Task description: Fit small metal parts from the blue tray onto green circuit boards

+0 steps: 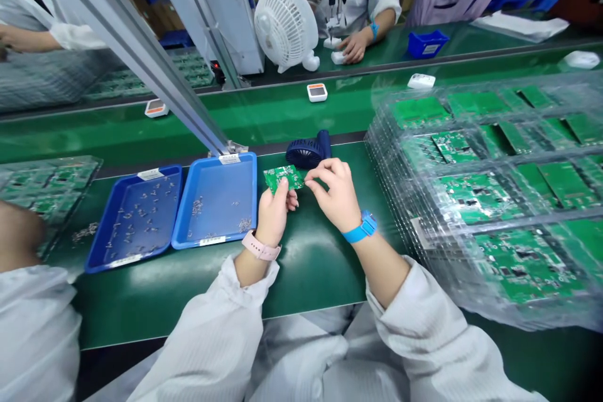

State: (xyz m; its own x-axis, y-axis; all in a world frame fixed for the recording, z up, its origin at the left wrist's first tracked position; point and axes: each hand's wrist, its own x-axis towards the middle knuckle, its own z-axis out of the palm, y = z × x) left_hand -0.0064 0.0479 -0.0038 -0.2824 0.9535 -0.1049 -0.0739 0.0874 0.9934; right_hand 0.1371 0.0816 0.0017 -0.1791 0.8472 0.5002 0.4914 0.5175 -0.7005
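My left hand (pixel 276 210) grips a small green circuit board (pixel 277 177), its thumb lying on the top face. At the board's right edge is my right hand (pixel 332 191), with thumb and forefinger pinched together. Whatever sits between those fingertips is too small to make out. Just behind the board lies a dark blue handheld fan (pixel 308 149). To the left are two blue trays, one nearer (pixel 214 185) and one farther left (pixel 162 185), both with small metal parts scattered in them.
Clear plastic trays (pixel 419 242) stacked with green circuit boards fill the right side. More boards (pixel 32 182) lie at far left, by a co-worker's arm (pixel 28 314). A metal post (pixel 155 56) slants above the blue trays. Across the line are a white fan (pixel 285 22) and another person's hand (pixel 355 45).
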